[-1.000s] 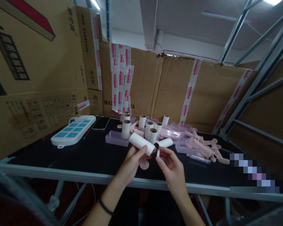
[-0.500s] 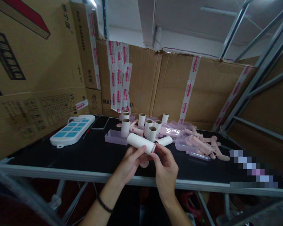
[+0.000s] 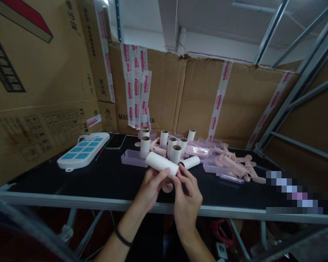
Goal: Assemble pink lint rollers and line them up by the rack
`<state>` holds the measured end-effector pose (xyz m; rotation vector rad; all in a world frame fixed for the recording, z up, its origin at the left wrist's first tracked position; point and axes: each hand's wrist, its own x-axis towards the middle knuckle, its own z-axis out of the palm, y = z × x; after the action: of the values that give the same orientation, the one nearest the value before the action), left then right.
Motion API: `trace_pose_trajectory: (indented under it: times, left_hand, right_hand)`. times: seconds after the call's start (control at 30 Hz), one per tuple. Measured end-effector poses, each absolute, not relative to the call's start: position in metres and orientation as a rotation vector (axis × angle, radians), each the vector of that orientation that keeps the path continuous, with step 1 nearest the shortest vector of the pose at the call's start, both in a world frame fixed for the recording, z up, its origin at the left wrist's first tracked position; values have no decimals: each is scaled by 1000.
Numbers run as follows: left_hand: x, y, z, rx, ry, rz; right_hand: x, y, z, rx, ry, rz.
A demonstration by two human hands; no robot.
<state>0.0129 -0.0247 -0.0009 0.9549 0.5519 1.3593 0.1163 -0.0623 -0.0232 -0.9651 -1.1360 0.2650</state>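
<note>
A white paper roll lies tilted between my hands above the front of the black tabletop. My left hand is closed round its underside, thumb on the near surface. At the roll's right end are the pinched fingertips of my right hand; they partly hide that end. A pink round piece shows just below the roll. Behind stand several upright white rolls with brown cores, the nearest roll right behind the held one. Another roll lies on its side to the right.
Left of the rolls is a lilac plastic tray. A pile of pink plastic handles and lilac trays lies to the right. Further left are a phone and a white power strip. Cardboard walls enclose the back and sides.
My right hand has shifted slightly left and turned, its fingers closer together at the roll's right end. The left hand keeps its hold on the roll.
</note>
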Motion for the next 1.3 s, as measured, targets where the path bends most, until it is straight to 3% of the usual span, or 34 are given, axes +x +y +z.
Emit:
trace_pose_trajectory:
  times: [0.17, 0.43, 0.63, 0.83, 0.93, 1.07, 1.17, 1.3]
  left_hand:
    - [14, -24, 0, 892, 537, 1399]
    - [10, -18, 1, 710, 483, 1409]
    - [9, -14, -1, 694, 560, 1478]
    - [15, -14, -3, 932, 663, 1520]
    - [17, -14, -4, 1074, 742, 1492]
    - [19, -16, -3, 1184, 752, 1434]
    - [20, -18, -3, 1211, 753, 1375]
    - [18, -19, -6, 1286, 775, 1283]
  right_hand:
    - [118, -67, -23, -1041, -1351, 97]
    - [141, -66, -30, -1085, -1641, 224]
    - [164, -82, -37, -1062, -2229, 34]
    - [185, -91, -50, -937, -2199, -116]
    - [192, -91, -52, -937, -1987, 62]
    - [192, -80, -39, -1075, -1341, 612]
    - [192, -64, -21, -931, -911, 957]
    - [197, -45, -3, -720, -644, 1071]
